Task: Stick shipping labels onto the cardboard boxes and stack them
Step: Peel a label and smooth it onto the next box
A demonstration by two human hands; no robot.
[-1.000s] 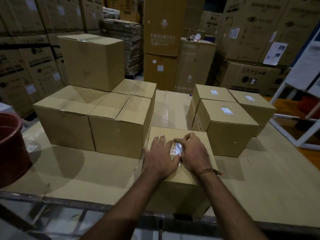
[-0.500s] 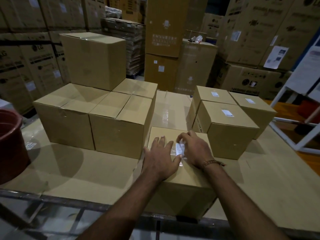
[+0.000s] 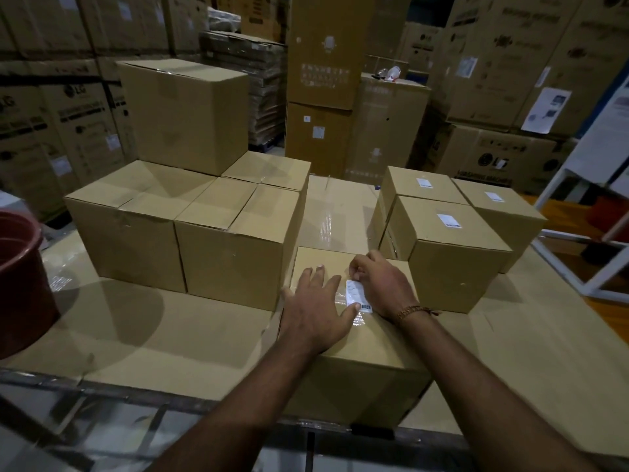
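**Label on near-edge box, both hands on top**

White shipping label [image 3: 357,296] lies on top face of the nearest cardboard box [image 3: 354,366], which sits at the near edge of the cardboard-covered table [image 3: 143,335]. Left hand [image 3: 315,313] flat on the box top, fingers straight and spread, thumb tip touching the label's lower end. Right hand [image 3: 383,284] fingers curled, tips at the label's upper end; pinching or only pressing, cannot tell. Bracelet [image 3: 408,311] on right wrist. Three labelled boxes [image 3: 452,260] toward the right edge; unlabelled boxes [image 3: 231,247] toward the left, one stacked on top. Red bucket [image 3: 20,281] at the left edge.
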